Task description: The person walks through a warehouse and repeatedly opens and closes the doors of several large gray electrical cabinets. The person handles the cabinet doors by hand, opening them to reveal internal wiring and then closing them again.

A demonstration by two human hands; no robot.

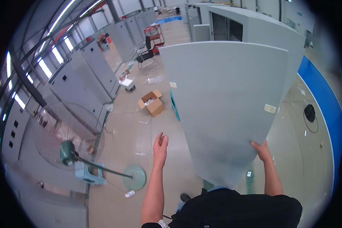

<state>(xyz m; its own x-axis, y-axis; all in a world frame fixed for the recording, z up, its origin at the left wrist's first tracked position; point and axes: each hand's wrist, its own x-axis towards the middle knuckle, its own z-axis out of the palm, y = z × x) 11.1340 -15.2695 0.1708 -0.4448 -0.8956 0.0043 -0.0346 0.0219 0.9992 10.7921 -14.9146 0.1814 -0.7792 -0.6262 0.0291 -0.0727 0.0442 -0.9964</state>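
Note:
A large light-grey metal panel stands upright in front of me, its lower end close to my body. My right hand grips its right edge low down, with the thumb on the near face and the other fingers hidden behind. To the left of the panel, my left hand is raised in the air, apart from it. Its fingers are extended and hold nothing. One small pale label is stuck near the panel's right edge, and another is at its left edge.
A green pedestal fan and a light-blue plastic stool stand at the left. An open cardboard box lies ahead, with a black chair beyond. Grey cabinets line the left; a large enclosure stands behind the panel.

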